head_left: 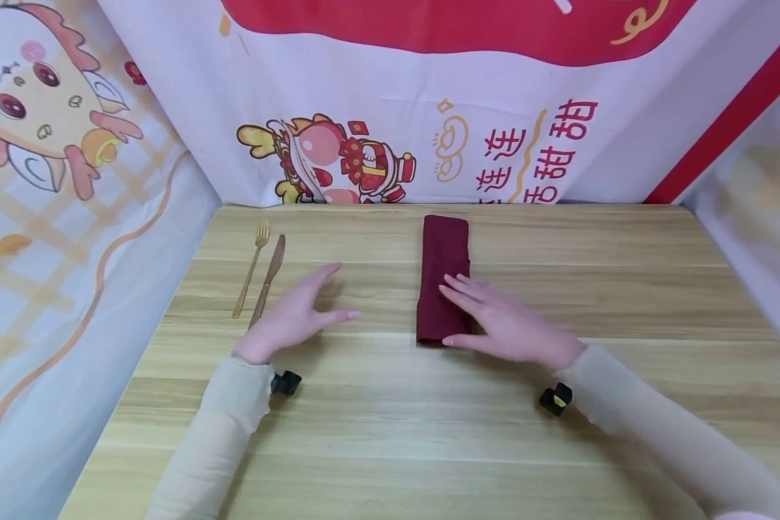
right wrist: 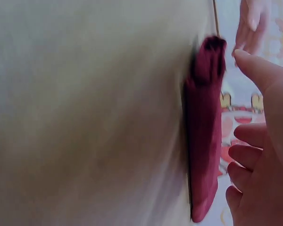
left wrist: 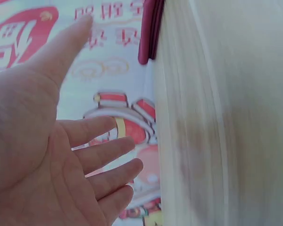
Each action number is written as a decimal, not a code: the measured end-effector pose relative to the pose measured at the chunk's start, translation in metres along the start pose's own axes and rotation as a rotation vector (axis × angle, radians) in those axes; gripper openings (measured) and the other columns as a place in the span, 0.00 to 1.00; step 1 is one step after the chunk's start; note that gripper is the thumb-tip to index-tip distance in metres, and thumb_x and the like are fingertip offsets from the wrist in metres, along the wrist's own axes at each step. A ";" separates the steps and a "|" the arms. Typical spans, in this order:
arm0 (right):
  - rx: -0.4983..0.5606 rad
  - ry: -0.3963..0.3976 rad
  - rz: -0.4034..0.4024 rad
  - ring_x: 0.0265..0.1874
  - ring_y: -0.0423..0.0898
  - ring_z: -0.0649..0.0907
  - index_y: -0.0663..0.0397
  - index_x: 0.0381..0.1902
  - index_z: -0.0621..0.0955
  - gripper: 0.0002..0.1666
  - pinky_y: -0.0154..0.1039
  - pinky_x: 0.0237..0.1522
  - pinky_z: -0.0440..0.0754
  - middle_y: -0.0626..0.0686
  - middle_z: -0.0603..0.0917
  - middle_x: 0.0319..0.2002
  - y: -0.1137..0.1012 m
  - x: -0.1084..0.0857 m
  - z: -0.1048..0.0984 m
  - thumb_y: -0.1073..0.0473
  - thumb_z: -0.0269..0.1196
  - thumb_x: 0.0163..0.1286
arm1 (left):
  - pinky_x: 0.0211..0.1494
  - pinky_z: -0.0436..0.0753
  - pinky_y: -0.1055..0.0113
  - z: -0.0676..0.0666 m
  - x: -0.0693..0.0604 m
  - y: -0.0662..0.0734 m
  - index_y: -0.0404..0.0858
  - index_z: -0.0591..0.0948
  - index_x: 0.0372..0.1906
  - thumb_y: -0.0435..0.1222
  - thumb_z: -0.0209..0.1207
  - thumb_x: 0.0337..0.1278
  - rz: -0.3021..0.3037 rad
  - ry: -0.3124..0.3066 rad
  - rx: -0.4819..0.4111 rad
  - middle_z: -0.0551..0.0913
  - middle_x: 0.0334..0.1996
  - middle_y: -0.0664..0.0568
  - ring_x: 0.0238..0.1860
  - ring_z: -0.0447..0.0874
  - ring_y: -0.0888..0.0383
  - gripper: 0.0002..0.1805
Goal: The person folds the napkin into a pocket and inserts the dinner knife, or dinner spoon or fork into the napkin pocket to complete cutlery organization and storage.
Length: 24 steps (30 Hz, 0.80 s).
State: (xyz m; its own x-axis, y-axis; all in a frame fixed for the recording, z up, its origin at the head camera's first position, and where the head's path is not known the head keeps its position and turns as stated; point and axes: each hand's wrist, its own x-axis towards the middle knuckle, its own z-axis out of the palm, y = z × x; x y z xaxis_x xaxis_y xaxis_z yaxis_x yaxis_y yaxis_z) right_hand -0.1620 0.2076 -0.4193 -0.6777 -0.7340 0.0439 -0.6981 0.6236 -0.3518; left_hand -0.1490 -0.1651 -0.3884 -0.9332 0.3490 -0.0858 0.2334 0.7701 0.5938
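A dark red cloth, folded into a long narrow strip, lies on the wooden table right of the middle. Above its right side hovers my right hand, fingers extended; in the right wrist view a gap shows between the fingers and the cloth. My left hand is raised over the table to the left, thumb spread from the fingers and nothing in it. Beneath and beside that hand lies a knife, its lower end hidden by the hand. To the knife's left is a gold fork.
The wooden table runs back to a printed white and red cloth backdrop. Another printed cloth hangs along the left side. Each wrist carries a small black camera.
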 end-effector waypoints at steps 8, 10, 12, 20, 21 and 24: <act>-0.018 -0.084 -0.089 0.79 0.53 0.47 0.45 0.83 0.53 0.57 0.54 0.75 0.50 0.52 0.45 0.82 -0.022 0.002 0.018 0.23 0.56 0.68 | 0.73 0.60 0.41 -0.021 -0.009 -0.029 0.33 0.61 0.78 0.57 0.69 0.58 -0.055 0.129 0.001 0.54 0.79 0.40 0.75 0.58 0.38 0.52; -0.010 -0.107 -0.101 0.79 0.53 0.46 0.45 0.83 0.52 0.58 0.54 0.76 0.47 0.53 0.45 0.82 -0.024 0.004 0.022 0.22 0.55 0.67 | 0.72 0.60 0.39 -0.028 -0.010 -0.035 0.34 0.61 0.78 0.56 0.69 0.59 -0.077 0.170 -0.020 0.54 0.79 0.39 0.74 0.58 0.37 0.51; -0.003 -0.135 -0.096 0.79 0.51 0.45 0.45 0.83 0.50 0.59 0.53 0.76 0.45 0.52 0.43 0.82 -0.026 0.005 0.025 0.21 0.54 0.67 | 0.72 0.59 0.38 -0.037 -0.013 -0.040 0.35 0.61 0.78 0.57 0.68 0.60 -0.121 0.199 -0.065 0.56 0.78 0.39 0.75 0.57 0.37 0.51; -0.032 -0.172 -0.085 0.79 0.50 0.43 0.45 0.84 0.46 0.65 0.52 0.76 0.43 0.53 0.40 0.82 -0.029 0.007 0.029 0.16 0.53 0.63 | 0.70 0.62 0.37 -0.057 -0.023 -0.058 0.38 0.62 0.78 0.60 0.64 0.62 -0.205 0.337 -0.128 0.63 0.75 0.37 0.73 0.59 0.36 0.48; -0.036 -0.170 -0.087 0.79 0.51 0.43 0.45 0.83 0.46 0.65 0.52 0.76 0.42 0.53 0.40 0.82 -0.029 0.007 0.030 0.16 0.53 0.62 | 0.70 0.63 0.36 -0.058 -0.024 -0.060 0.39 0.63 0.78 0.61 0.64 0.62 -0.215 0.345 -0.125 0.64 0.74 0.37 0.73 0.60 0.36 0.48; -0.043 -0.166 -0.087 0.79 0.52 0.42 0.45 0.83 0.46 0.65 0.52 0.76 0.40 0.54 0.40 0.82 -0.029 0.006 0.032 0.16 0.53 0.62 | 0.69 0.63 0.36 -0.059 -0.024 -0.067 0.39 0.65 0.77 0.62 0.64 0.59 -0.240 0.364 -0.123 0.66 0.73 0.38 0.72 0.61 0.36 0.49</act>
State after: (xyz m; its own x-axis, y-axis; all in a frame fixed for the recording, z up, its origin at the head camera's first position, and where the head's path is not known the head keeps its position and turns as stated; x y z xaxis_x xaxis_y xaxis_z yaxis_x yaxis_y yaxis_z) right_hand -0.1388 0.1762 -0.4385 -0.5697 -0.8176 -0.0837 -0.7640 0.5644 -0.3127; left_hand -0.1580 -0.2567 -0.3785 -0.9974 -0.0597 0.0412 -0.0154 0.7297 0.6836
